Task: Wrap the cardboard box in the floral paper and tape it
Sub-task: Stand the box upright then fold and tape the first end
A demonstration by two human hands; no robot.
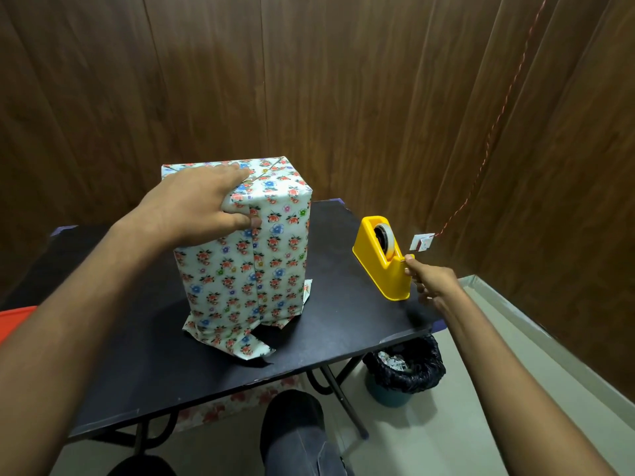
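The box (271, 255) stands upright on the black table (343, 324), covered in white floral paper. Loose paper flaps (237, 338) spread out at its foot. My left hand (196, 204) rests on the box's top near edge, fingers across the top and thumb pressing the front seam. The yellow tape dispenser (381, 259) sits at the table's right side. My right hand (426, 276) is at the dispenser's cutter end, and its fingertips pinch the end of the tape.
A bin with a black liner (405, 372) stands on the floor under the table's right corner. More floral paper (240, 403) lies under the table. A red cord (488, 142) hangs by the wood-panelled wall. My knee (295, 431) is below the table's front edge.
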